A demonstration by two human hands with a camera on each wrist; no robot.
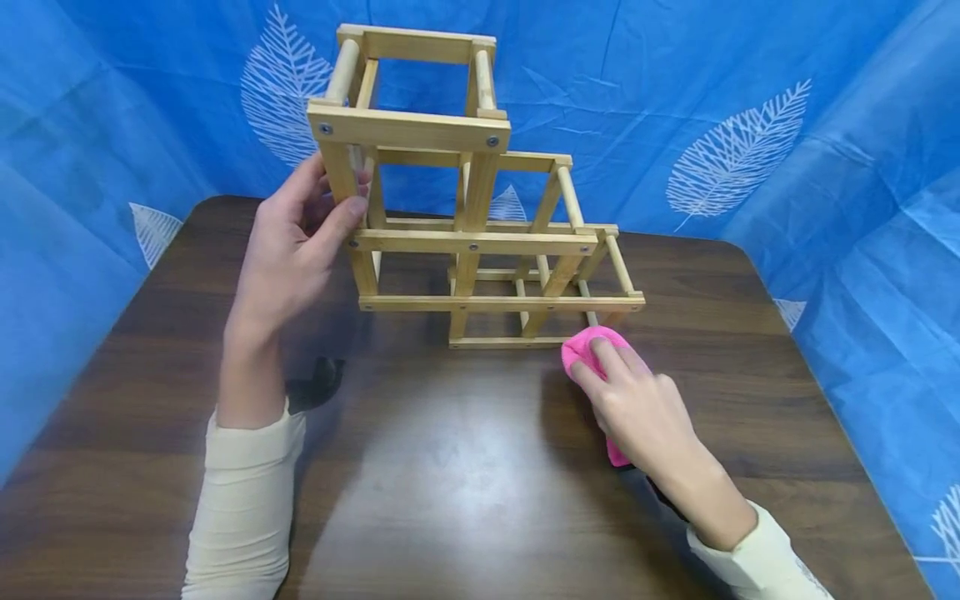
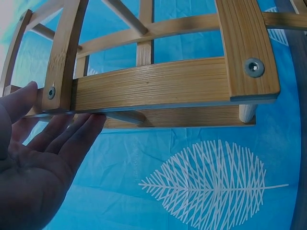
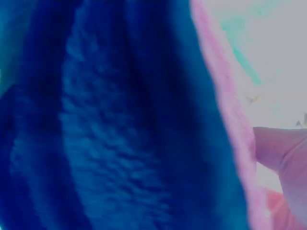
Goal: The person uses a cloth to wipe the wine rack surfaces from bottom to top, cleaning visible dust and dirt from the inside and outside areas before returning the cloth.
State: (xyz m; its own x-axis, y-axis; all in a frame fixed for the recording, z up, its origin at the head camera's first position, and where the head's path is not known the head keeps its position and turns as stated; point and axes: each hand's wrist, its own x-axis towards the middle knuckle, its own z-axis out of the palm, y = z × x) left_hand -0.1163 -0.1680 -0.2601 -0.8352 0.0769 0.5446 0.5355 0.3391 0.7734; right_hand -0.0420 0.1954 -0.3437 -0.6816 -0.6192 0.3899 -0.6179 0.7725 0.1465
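Observation:
A light wooden rack (image 1: 474, 242), stepped and built from slats and round dowels with metal screws, stands on the table toward its back. My left hand (image 1: 288, 242) grips an upright at the rack's left side, thumb in front and fingers behind. In the left wrist view, the fingers of that hand (image 2: 48, 148) lie around the rack's slat (image 2: 153, 84). My right hand (image 1: 641, 408) holds a pink cloth (image 1: 592, 343) by the rack's lower right corner; contact with the wood cannot be made out. Close up, the cloth (image 3: 230, 105) fills most of the right wrist view, its colours distorted.
A dark brown wood-grain table (image 1: 457, 500) lies beneath everything, with light glaring off its middle. Blue sheeting (image 1: 615, 100) with white leaf prints hangs behind and at both sides. A black piece (image 1: 318, 383) shows beside the left wrist.

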